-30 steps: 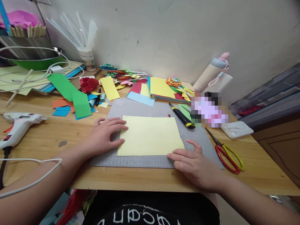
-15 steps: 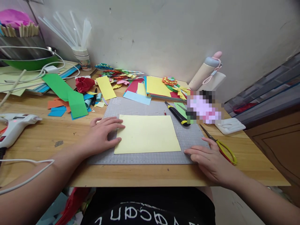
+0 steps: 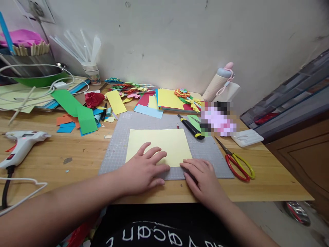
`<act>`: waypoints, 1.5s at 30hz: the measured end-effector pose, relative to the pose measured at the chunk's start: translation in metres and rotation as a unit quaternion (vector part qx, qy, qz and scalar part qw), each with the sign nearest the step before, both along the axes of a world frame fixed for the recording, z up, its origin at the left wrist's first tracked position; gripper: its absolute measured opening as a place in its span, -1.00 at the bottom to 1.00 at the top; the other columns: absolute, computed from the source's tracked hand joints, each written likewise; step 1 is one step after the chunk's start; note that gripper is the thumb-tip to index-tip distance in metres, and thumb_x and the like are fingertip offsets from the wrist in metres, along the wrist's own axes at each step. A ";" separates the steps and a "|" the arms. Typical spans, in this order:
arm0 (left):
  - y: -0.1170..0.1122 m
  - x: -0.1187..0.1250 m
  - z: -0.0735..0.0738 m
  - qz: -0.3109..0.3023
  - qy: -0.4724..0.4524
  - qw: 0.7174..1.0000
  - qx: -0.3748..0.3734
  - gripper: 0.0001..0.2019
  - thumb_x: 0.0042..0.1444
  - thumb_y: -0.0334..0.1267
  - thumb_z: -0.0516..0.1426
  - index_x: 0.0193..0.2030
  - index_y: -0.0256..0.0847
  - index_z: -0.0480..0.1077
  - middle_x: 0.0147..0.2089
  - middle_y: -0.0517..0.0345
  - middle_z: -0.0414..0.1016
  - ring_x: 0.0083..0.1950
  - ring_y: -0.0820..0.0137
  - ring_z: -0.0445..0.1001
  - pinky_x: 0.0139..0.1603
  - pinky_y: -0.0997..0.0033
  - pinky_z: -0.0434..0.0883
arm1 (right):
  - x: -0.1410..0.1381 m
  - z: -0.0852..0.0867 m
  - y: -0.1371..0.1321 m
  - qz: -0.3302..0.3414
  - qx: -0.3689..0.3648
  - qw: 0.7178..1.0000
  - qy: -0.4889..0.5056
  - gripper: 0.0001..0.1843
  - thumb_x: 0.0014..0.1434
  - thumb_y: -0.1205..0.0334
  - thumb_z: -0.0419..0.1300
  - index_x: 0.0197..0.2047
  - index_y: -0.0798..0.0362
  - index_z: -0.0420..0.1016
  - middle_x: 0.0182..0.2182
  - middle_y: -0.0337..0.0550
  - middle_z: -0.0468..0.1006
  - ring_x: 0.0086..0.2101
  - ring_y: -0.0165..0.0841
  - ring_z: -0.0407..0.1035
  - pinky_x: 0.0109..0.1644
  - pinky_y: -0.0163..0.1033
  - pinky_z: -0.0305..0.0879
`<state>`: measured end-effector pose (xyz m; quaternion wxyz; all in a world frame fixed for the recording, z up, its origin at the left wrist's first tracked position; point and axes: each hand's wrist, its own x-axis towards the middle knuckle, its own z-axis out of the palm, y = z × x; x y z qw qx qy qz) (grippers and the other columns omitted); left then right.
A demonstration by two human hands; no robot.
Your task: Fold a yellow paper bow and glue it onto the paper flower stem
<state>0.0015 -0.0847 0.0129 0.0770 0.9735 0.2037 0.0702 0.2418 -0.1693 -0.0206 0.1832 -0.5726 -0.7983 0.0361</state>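
A pale yellow sheet of paper (image 3: 158, 144) lies flat on a grey cutting mat (image 3: 118, 137) in front of me. My left hand (image 3: 144, 171) is over the sheet's lower left part, fingers spread, and hides that corner. At the sheet's lower right corner, the fingertips of my right hand (image 3: 202, 178) reach its edge; the fingers are stretched out and the thumb is apart. Neither hand grips anything. On the mat's right side lie a black and yellow utility knife (image 3: 191, 127) and, behind the sheet, a small red pencil stub (image 3: 178, 126).
Scissors (image 3: 238, 166) with red and yellow handles lie at the mat's right edge. A white glue gun (image 3: 23, 144) with its cord is at the left. Coloured paper (image 3: 171, 98), paper flowers (image 3: 182, 92), a cup of glue sticks (image 3: 92, 73) and a bottle (image 3: 218, 80) stand along the wall.
My left hand has moved right from the sheet's left edge to over its lower part. My right hand has come left from beside the scissors to the sheet's lower right corner.
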 end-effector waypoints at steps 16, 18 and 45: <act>-0.001 -0.033 0.004 0.015 0.044 0.996 0.079 -0.76 0.26 -0.21 0.02 0.03 0.09 0.35 0.01 0.19 0.38 0.18 0.23 0.24 0.37 -0.02 -0.29 | 0.005 -0.005 0.000 -0.009 0.002 0.999 0.034 -0.74 0.26 0.30 0.05 0.00 -0.10 0.36 -0.03 -0.19 0.52 0.00 -0.24 0.33 0.07 0.01 0.03; -0.003 -0.042 0.005 0.027 0.042 0.996 0.078 -0.77 0.26 -0.19 0.02 0.02 0.11 0.36 -0.01 0.20 0.39 0.16 0.24 0.25 0.37 0.00 -0.29 | 0.005 -0.006 0.000 -0.007 0.003 0.999 0.032 -0.74 0.26 0.30 0.05 0.01 -0.10 0.36 -0.03 -0.19 0.52 0.00 -0.24 0.33 0.07 0.02 0.03; -0.004 -0.041 -0.001 0.022 0.022 0.994 0.108 -0.78 0.26 -0.17 0.05 0.02 0.05 0.37 0.06 0.21 0.39 0.22 0.25 0.23 0.38 0.06 -0.33 | 0.007 -0.006 0.000 -0.005 -0.002 0.999 0.034 -0.74 0.27 0.28 0.04 0.01 -0.09 0.36 -0.04 -0.15 0.52 0.00 -0.21 0.33 0.06 0.04 0.09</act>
